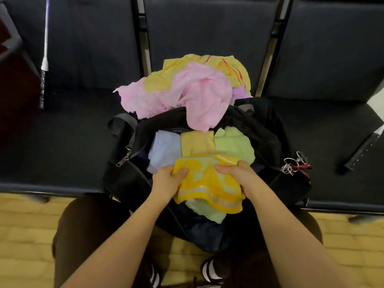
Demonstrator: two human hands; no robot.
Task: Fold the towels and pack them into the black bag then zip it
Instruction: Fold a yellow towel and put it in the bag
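The black bag [268, 129] lies unzipped on the dark bench seat, its mouth facing me. Inside it sit three folded towels side by side: a pale blue one [164, 150], a yellow one [196, 142] and a light green one [234, 145]. My left hand [169, 179] and my right hand [239, 175] both grip a folded yellow towel with green patches [209, 183] at the bag's near opening. Behind the bag rests a loose heap of pink towels [197, 94] and yellow towels [207, 63], one pink end draped over the bag's far edge.
A zipper pull [121, 161] hangs at the bag's left end and metal clips [291, 166] at its right. A racket handle [42, 80] leans on the left seat. A dark flat strip [361, 152] lies on the right seat. My legs and shoes stand on the yellow floor [27, 235].
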